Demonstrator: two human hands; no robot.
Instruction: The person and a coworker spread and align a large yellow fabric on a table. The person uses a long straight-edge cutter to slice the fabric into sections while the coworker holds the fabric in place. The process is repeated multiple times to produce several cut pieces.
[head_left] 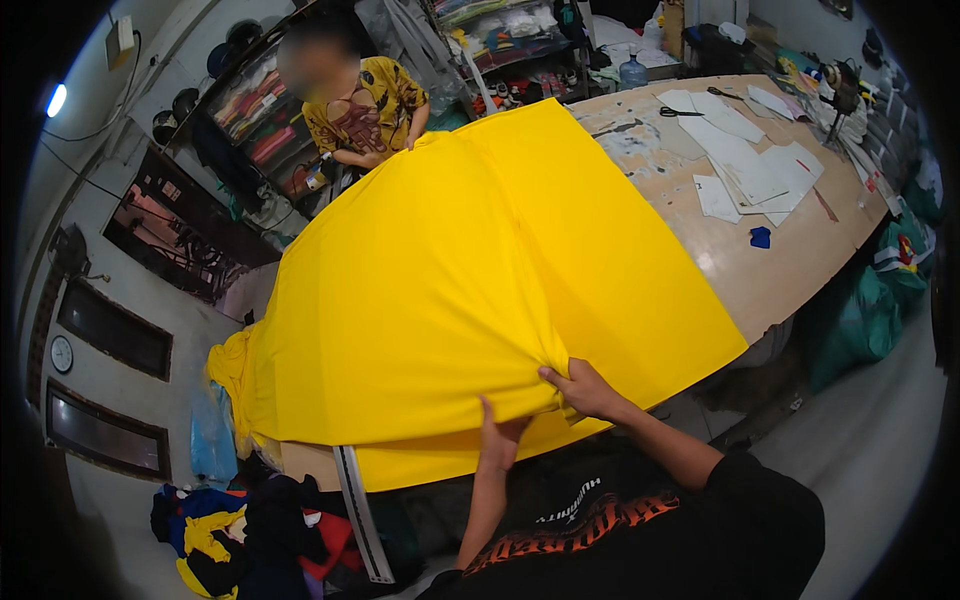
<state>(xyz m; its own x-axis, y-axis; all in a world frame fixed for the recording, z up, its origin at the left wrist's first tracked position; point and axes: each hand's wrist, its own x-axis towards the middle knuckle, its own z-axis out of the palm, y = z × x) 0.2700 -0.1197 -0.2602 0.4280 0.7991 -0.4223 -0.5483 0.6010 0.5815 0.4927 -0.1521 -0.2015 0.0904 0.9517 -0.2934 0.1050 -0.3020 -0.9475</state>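
A wide sheet of yellow fabric is spread over the table, its upper layer lying folded across a flat lower layer. My right hand grips a bunched part of the upper layer's edge, and creases fan out from that grip. Just to its left, my left hand holds the near edge, thumb on top and fingers partly hidden beneath the cloth. Across the table, a co-worker's hands are at the fabric's far edge.
White pattern pieces, scissors and a blue scrap lie on the table's right part. A long metal ruler-like strip juts past the near left edge. Below it is a heap of coloured cloth. Gathered yellow fabric hangs at the left end.
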